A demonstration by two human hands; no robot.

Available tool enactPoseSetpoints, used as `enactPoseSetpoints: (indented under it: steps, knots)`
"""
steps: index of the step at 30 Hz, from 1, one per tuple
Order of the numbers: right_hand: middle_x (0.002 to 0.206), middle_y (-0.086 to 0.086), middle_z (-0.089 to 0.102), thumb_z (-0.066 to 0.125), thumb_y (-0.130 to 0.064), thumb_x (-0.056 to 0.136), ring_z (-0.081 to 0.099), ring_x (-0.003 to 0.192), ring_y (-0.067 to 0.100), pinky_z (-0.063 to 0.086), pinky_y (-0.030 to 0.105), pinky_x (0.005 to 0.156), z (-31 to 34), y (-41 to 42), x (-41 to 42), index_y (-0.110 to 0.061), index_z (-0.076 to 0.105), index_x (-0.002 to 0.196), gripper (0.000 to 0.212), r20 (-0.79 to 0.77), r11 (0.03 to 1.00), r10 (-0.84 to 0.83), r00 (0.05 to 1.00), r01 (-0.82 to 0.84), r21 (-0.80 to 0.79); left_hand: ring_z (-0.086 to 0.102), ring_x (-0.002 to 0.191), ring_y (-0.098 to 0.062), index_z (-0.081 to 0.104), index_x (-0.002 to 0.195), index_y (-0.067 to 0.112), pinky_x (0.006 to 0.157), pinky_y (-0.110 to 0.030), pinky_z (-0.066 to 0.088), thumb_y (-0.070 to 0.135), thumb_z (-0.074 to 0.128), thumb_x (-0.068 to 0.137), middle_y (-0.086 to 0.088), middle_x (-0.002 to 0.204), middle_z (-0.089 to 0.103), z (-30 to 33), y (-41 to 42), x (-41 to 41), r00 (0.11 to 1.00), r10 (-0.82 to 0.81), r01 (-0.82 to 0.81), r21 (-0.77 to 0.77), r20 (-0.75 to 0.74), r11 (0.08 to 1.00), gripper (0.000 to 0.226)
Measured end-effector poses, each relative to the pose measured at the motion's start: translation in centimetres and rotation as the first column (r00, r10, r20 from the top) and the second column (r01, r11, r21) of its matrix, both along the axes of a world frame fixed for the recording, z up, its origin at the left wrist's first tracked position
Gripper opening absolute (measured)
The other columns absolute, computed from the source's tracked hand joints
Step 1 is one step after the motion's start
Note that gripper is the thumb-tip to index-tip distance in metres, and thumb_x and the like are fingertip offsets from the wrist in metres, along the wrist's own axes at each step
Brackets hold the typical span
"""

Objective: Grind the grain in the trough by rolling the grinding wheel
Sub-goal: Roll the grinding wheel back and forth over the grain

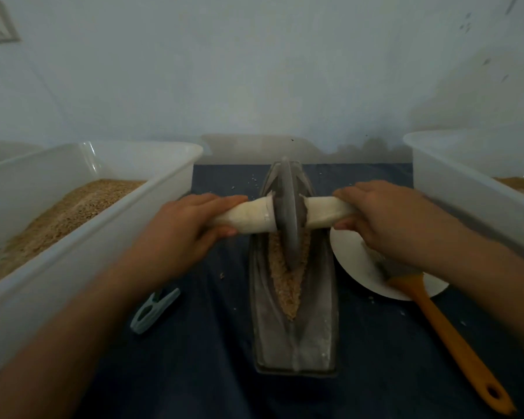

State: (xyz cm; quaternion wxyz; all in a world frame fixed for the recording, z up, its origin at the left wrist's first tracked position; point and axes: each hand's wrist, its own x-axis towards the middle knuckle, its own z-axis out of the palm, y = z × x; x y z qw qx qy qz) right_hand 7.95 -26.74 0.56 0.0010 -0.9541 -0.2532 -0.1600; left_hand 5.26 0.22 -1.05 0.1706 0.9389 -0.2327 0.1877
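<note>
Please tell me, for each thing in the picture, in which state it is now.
grinding wheel: upright in the trough, on the grain.
trough: holds grain along its groove.
left hand: grips the left handle.
right hand: grips the right handle.
left bin: partly filled with grain.
brush: head on the plate.
clothespin: lying unused, shut.

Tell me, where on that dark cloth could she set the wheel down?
Bare cloth lies between the clothespin and the trough, and near the front edge below it. The right side is crowded: plate, brush, tub.
</note>
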Motion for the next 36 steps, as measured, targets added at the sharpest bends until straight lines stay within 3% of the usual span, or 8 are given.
enactPoseSetpoints:
  steps: [6, 10, 14, 20, 25, 29, 33, 36]
  knots:
    - [0.118, 0.0, 0.056, 0.05, -0.042, 0.092, 0.049, 0.106, 0.017, 0.033, 0.026, 0.084, -0.7, -0.3, 0.3, -0.02, 0.048, 0.126, 0.041, 0.068, 1.0, 0.003, 0.998, -0.003, -0.011, 0.057, 0.098, -0.019, 0.049, 0.133, 0.027, 0.086, -0.043, 0.045, 0.022, 0.063, 0.087, 0.001, 0.11, 0.063, -0.1, -0.2, 0.5, 0.997, -0.001, -0.003, 0.046, 0.079, 0.999, 0.049]
    - [0.096, -0.008, 0.058, 0.051, -0.054, 0.086, 0.052, 0.087, 0.009, 0.04, 0.025, 0.072, 1.5, -0.7, -1.5, -0.028, 0.054, 0.106, 0.033, -0.101, 0.996, 0.052, 0.993, -0.059, -0.068, 0.059, 0.1, -0.001, 0.047, 0.124, 0.057, 0.092, -0.033, 0.048, 0.053, 0.06, 0.082, 0.018, 0.109, 0.065, 1.5, 1.5, -0.8, 0.946, -0.139, 0.112, -0.108, -0.293, 0.988, 0.044]
    - [0.079, -0.009, 0.058, 0.044, -0.063, 0.08, 0.052, 0.071, 0.004, 0.042, 0.024, 0.065, 3.4, -1.1, -3.1, -0.036, 0.053, 0.094, 0.031, -0.221, 0.988, 0.116, 0.968, -0.135, -0.077, 0.061, 0.104, -0.002, 0.047, 0.121, 0.06, 0.093, -0.029, 0.049, 0.063, 0.057, 0.074, 0.021, 0.112, 0.065, 2.6, 2.7, -1.6, 0.827, -0.242, 0.195, -0.144, -0.508, 0.97, 0.048]
    - [0.103, -0.006, 0.059, 0.048, -0.048, 0.089, 0.053, 0.092, 0.011, 0.037, 0.025, 0.072, 0.9, -0.2, -0.6, -0.028, 0.053, 0.116, 0.034, -0.069, 0.999, 0.034, 0.997, -0.034, -0.002, 0.059, 0.1, -0.007, 0.044, 0.124, 0.048, 0.089, -0.026, 0.045, 0.034, 0.057, 0.086, 0.014, 0.109, 0.064, 0.7, 0.8, -0.4, 0.983, -0.095, 0.084, -0.075, -0.158, 0.994, 0.043]
    - [0.127, 0.002, 0.054, 0.049, -0.038, 0.093, 0.047, 0.113, 0.019, 0.031, 0.027, 0.092, -0.8, 0.1, 0.5, -0.019, 0.043, 0.135, 0.047, 0.086, 0.999, -0.007, 0.996, 0.004, 0.033, 0.056, 0.099, -0.017, 0.045, 0.135, 0.027, 0.09, -0.035, 0.044, 0.021, 0.061, 0.088, -0.001, 0.111, 0.062, -0.4, -0.1, 0.8, 0.999, 0.003, -0.003, -0.009, 0.032, 1.0, 0.051]
    - [0.109, -0.006, 0.058, 0.05, -0.049, 0.089, 0.052, 0.098, 0.012, 0.037, 0.024, 0.078, 0.6, -0.2, -0.7, -0.027, 0.053, 0.117, 0.036, -0.003, 0.998, 0.023, 1.0, -0.023, -0.058, 0.057, 0.101, -0.006, 0.044, 0.129, 0.045, 0.094, -0.036, 0.045, 0.035, 0.061, 0.084, 0.011, 0.11, 0.062, 0.6, 0.8, 0.2, 0.977, -0.066, 0.041, -0.123, -0.201, 0.992, 0.049]
    - [0.081, -0.01, 0.059, 0.051, -0.059, 0.082, 0.053, 0.073, 0.003, 0.043, 0.024, 0.067, 3.3, -0.9, -2.8, -0.035, 0.055, 0.093, 0.027, -0.221, 0.992, 0.088, 0.971, -0.107, -0.072, 0.061, 0.105, -0.009, 0.047, 0.127, 0.054, 0.096, -0.042, 0.047, 0.06, 0.058, 0.08, 0.015, 0.115, 0.065, 2.2, 2.4, -1.2, 0.834, -0.213, 0.151, -0.16, -0.509, 0.975, 0.049]
    - [0.072, -0.009, 0.056, 0.049, -0.062, 0.08, 0.051, 0.065, 0.003, 0.039, 0.022, 0.06, 3.8, -1.0, -3.7, -0.037, 0.056, 0.093, 0.03, -0.225, 0.991, 0.099, 0.969, -0.118, -0.071, 0.061, 0.106, -0.009, 0.045, 0.124, 0.059, 0.096, -0.04, 0.047, 0.063, 0.058, 0.075, 0.017, 0.115, 0.065, 2.7, 2.7, -1.8, 0.8, -0.263, 0.194, -0.182, -0.539, 0.964, 0.051]
